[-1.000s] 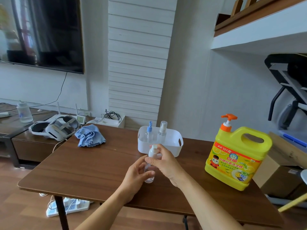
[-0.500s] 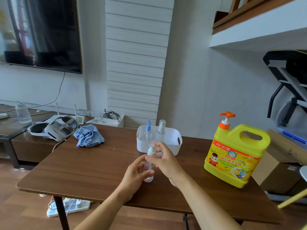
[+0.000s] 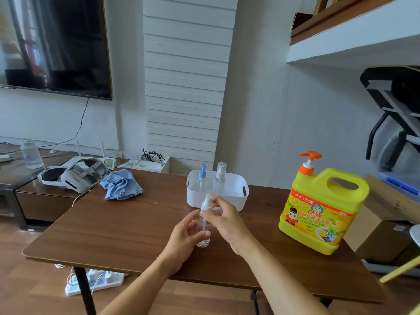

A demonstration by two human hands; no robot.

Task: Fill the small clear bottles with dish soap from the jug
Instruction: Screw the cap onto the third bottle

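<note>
A small clear bottle (image 3: pixel 203 235) with a white spray top stands upright on the brown table (image 3: pixel 118 226). My left hand (image 3: pixel 184 237) grips its body, thumb across the front. My right hand (image 3: pixel 223 220) pinches the white top at the neck. Behind them sits a white tub (image 3: pixel 238 194) holding two more clear bottles, a blue-topped bottle (image 3: pixel 201 180) and a clear-capped bottle (image 3: pixel 220 178). The yellow dish soap jug (image 3: pixel 322 212) with an orange pump stands at the right of the table.
A blue cloth (image 3: pixel 121 184) lies at the table's back left. A headset (image 3: pixel 72 176) and a water bottle (image 3: pixel 31 153) rest on the low cabinet to the left. Cardboard boxes (image 3: pixel 386 214) stand right of the table. A power strip (image 3: pixel 95 283) lies on the floor.
Both hands stay on the small bottle, which remains upright at the same spot. The view has shifted slightly; nothing else has moved.
</note>
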